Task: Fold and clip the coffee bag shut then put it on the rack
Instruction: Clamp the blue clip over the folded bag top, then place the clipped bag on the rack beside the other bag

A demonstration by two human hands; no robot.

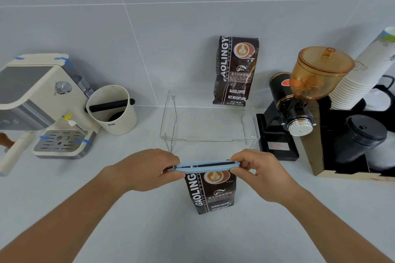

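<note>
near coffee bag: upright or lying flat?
Upright. The coffee bag stands on its base on the counter, label facing the camera, blue clip across its top.

Open path to the rack

The surface (132,177) lay bare ahead; a second bag (236,70) filled the rack's (209,126) far right, the grinder (299,102) crowding its right.

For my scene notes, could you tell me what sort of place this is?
Probably a coffee-making counter: an espresso machine, a coffee grinder and stacked paper cups stand along a tiled wall.
</note>
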